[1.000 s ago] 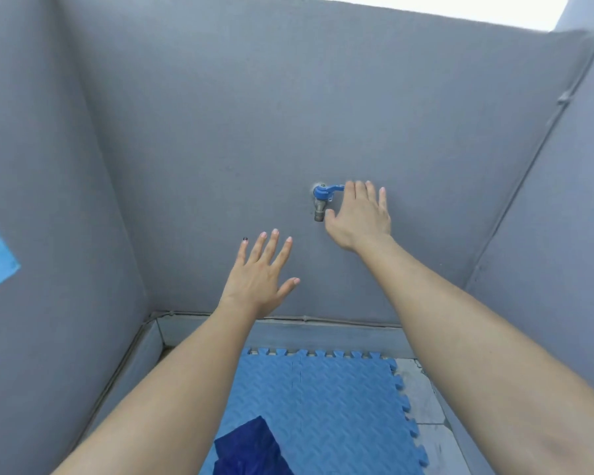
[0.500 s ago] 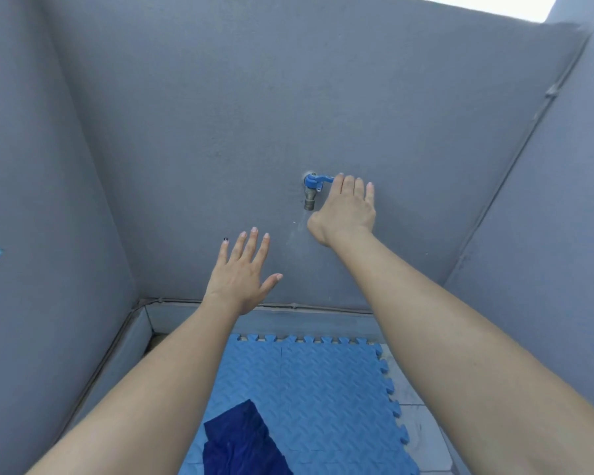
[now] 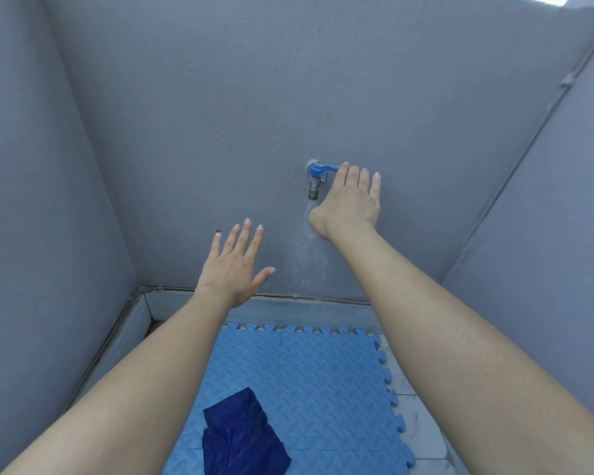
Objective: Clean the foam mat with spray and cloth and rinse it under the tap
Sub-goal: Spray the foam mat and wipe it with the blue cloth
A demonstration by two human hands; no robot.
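My right hand (image 3: 352, 200) has nudged the tap (image 3: 314, 181) lever, fingers flat on it. Left hand (image 3: 235, 265) hangs spread below-left. The foam mat (image 3: 323, 378) lies beneath, cloth (image 3: 242, 440) atop; a sudden gush could splash me.

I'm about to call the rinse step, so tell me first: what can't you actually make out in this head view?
- Tap handle end: covered by the right hand fingers, so the grip is unclear.
- Water flow: only a faint streak below the spout; too faint to tell.
- Foam mat: near part cut off by the bottom edge, parts hidden by both forearms.
- Dark blue cloth: lower end cut off.
- Spray bottle: not in view.
- Left hand: open, holding nothing.
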